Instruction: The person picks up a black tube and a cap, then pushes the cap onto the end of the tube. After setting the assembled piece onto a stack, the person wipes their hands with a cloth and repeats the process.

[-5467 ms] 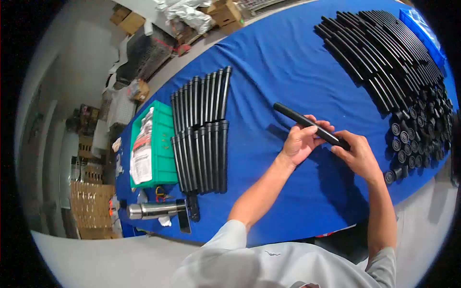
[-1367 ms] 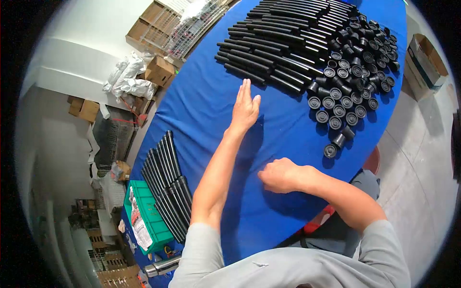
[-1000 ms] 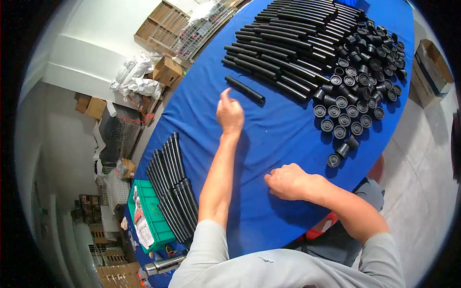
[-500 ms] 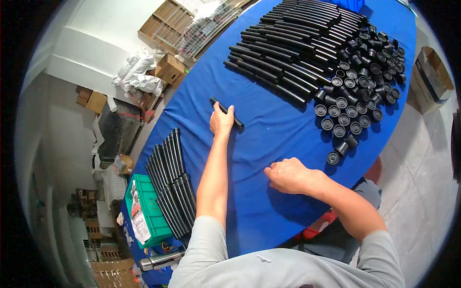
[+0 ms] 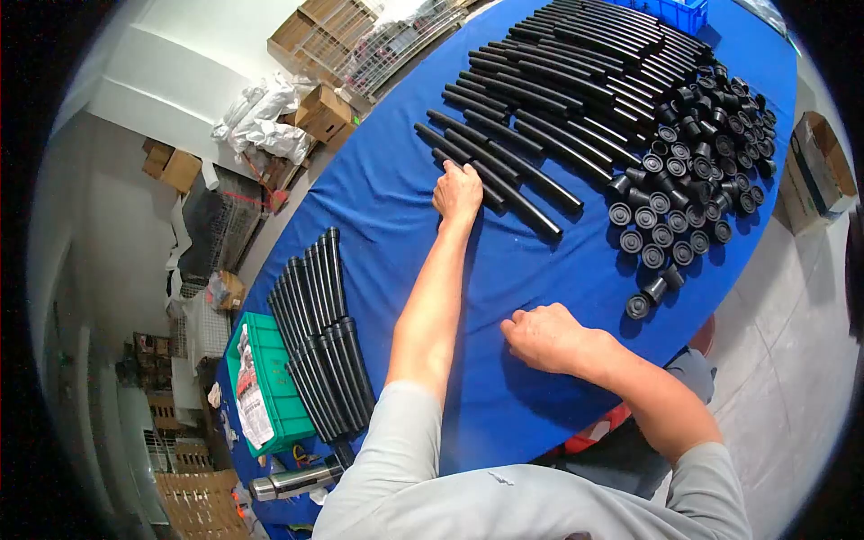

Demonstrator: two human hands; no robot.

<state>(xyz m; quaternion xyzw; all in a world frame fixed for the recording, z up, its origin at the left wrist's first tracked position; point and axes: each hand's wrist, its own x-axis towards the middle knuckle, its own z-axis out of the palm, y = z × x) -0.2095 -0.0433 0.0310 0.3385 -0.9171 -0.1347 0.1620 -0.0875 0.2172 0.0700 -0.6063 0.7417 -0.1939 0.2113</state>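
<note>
My left hand (image 5: 457, 192) is closed around a black tube (image 5: 491, 198) at the near side of the laid-out tubes, its fingers partly hiding it. Beside it, a few black tubes (image 5: 538, 222) lie a little apart from the dense rows of tubes (image 5: 567, 90). Lower down, my right hand (image 5: 544, 337) is curled into a fist just over the blue cloth (image 5: 504, 414). What that fist may hold is hidden. Many black ribbed rubber caps (image 5: 662, 236) are heaped right of the tubes. A separate bundle of black tubes with wider ends (image 5: 315, 333) lies at the left.
A green crate (image 5: 286, 382) with printed paper in it stands at the table's left edge, near a shiny metal cylinder (image 5: 292, 481). At the far end is a blue crate (image 5: 675, 13). An open cardboard box (image 5: 817, 166) stands on the floor to the right.
My left hand has moved up and right to the rows, away from where it held a lone tube. Near-side tubes now lie apart from the rest. My right hand has barely moved.
</note>
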